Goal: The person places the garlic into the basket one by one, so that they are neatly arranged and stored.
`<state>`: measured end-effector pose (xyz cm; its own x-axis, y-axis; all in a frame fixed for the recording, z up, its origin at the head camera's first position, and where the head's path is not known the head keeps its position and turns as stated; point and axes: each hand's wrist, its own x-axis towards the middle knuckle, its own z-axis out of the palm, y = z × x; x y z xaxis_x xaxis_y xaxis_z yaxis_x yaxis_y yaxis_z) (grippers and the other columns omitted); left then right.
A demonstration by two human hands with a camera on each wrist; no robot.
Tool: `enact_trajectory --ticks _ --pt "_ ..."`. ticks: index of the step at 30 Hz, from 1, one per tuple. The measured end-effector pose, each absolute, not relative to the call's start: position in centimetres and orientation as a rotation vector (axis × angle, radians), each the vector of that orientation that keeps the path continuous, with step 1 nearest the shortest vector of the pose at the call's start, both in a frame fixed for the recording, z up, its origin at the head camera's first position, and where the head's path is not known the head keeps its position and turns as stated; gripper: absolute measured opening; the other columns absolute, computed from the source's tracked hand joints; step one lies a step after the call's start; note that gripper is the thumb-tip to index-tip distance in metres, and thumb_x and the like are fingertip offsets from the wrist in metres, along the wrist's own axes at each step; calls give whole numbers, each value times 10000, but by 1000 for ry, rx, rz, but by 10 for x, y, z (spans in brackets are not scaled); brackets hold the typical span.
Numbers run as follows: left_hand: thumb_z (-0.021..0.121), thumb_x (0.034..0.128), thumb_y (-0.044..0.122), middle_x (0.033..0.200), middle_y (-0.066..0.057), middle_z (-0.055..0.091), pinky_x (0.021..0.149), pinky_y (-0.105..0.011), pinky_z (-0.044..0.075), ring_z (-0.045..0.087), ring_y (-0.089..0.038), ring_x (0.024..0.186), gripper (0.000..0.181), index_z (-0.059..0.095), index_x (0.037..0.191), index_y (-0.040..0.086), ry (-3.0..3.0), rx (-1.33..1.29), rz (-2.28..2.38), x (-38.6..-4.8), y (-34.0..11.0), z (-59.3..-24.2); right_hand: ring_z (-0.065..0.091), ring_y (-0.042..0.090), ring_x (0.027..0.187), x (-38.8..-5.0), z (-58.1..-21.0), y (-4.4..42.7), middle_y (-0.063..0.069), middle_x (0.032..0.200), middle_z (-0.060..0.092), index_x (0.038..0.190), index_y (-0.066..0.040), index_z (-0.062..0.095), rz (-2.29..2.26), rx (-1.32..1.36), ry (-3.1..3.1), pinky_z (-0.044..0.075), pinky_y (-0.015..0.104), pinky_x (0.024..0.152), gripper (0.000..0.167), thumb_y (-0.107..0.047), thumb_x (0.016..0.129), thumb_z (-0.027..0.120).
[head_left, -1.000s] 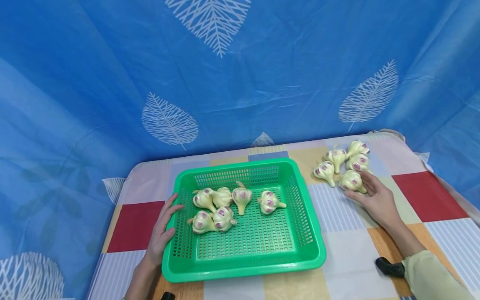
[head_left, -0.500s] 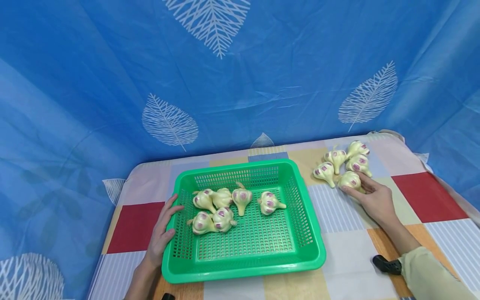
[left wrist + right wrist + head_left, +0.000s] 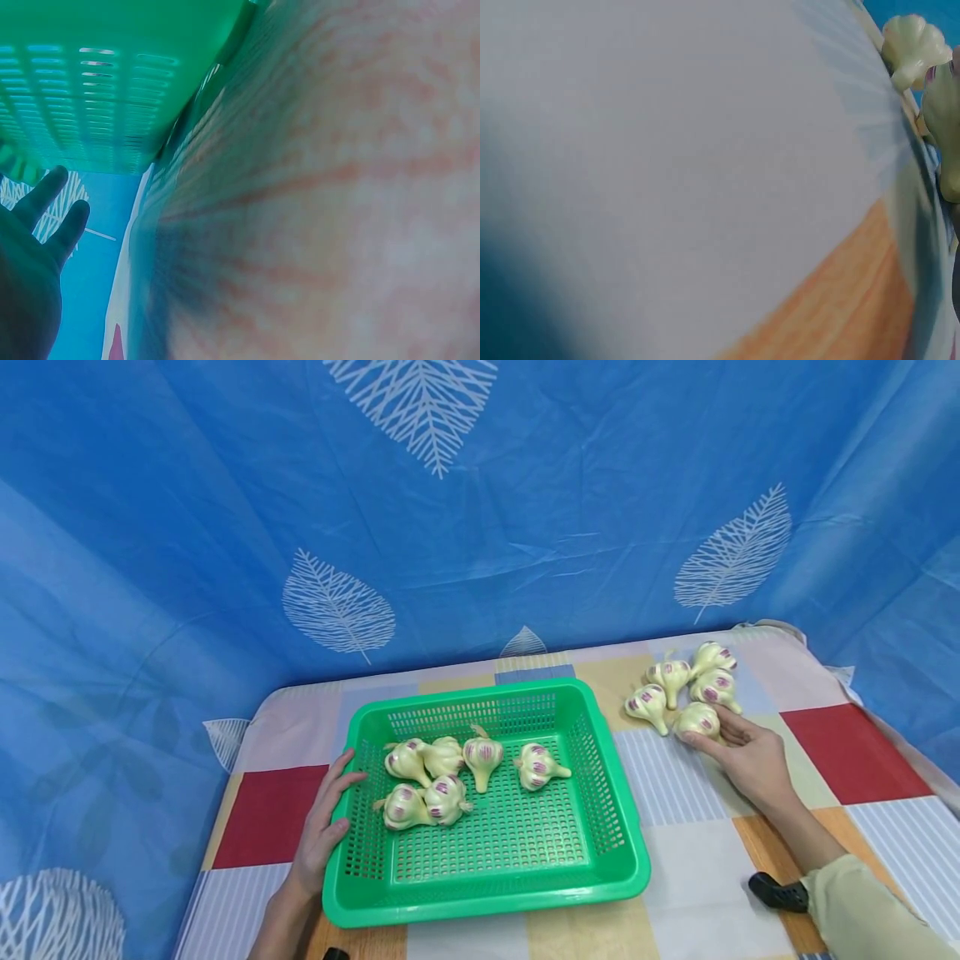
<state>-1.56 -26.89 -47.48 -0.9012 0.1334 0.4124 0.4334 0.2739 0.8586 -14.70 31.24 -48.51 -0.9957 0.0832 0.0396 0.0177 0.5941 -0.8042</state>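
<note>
In the head view my right hand (image 3: pixel 750 760) grips a garlic bulb (image 3: pixel 697 721) between thumb and fingers, low at the cloth. Several more garlic bulbs (image 3: pixel 714 687) lie just beyond it, with one (image 3: pixel 647 704) to its left. The right wrist view catches only the gripped garlic bulb (image 3: pixel 943 127) and another bulb (image 3: pixel 915 49) at its right edge. My left hand (image 3: pixel 318 835) rests on the left rim of a green plastic basket (image 3: pixel 487 906), fingers fairly straight. From the left wrist, its fingers (image 3: pixel 69 229) show beside the slotted basket wall (image 3: pixel 97 90).
Inside the basket, several garlic bulbs (image 3: pixel 446 799) are clustered at the left and one bulb (image 3: pixel 538 767) lies apart at the right. A patchwork tablecloth (image 3: pixel 697 868) covers the table. Blue curtain (image 3: pixel 480 568) with white leaf prints hangs behind and at both sides.
My right hand has closed its thumb and fingers round the nearest garlic bulb, which has shifted slightly left. The left hand and the basket have stayed in place.
</note>
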Motion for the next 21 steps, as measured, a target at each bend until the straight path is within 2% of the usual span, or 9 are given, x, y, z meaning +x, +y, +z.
enact_trajectory --ticks 3,6,8,10,13,21 --pt "429 887 122 1619 -185 208 1032 -214 393 201 -274 1456 521 488 1369 -66 -2283 -513 -1675 -16 -269 -474 482 360 1320 -144 -478 310 208 1495 433 1529 -56 405 1418 -118 -2759 400 35 823 851 -443 870 778" --pt "426 875 112 1620 -181 213 1030 -213 397 203 -280 1455 527 492 1365 -69 -2279 -504 -1680 -16 -268 -473 498 309 1320 -141 -467 307 211 1505 424 1535 -48 391 1452 -122 -2755 402 34 819 868 -443 867 780" --pt "427 874 111 1622 -173 214 1028 -211 399 203 -278 1454 526 494 1364 -69 -2278 -499 -1685 -15 -267 -473 549 169 1265 -140 -460 305 235 1489 439 1517 -20 414 1456 -78 -2730 411 40 815 844 -404 868 792" --pt "425 881 111 1622 -172 212 1032 -209 392 199 -278 1456 521 492 1363 -75 -2277 -502 -1690 -15 -267 -473 589 10 1145 -138 -453 304 270 1448 476 1481 14 462 1457 -27 -2691 426 46 799 791 -343 866 808" --pt "425 894 119 1625 -158 206 1033 -205 386 192 -267 1458 514 486 1364 -80 -2280 -502 -1703 -15 -267 -473 563 -147 985 -134 -441 301 327 1392 500 1452 55 484 1462 51 -2648 449 64 772 738 -263 872 811" --pt "437 906 137 1624 -167 195 1011 -218 416 192 -246 1460 511 480 1372 -68 -2300 -497 -1705 -15 -269 -475 590 -142 955 -129 -411 292 353 1351 523 1459 63 467 1483 178 -2620 479 103 758 709 -191 885 796"
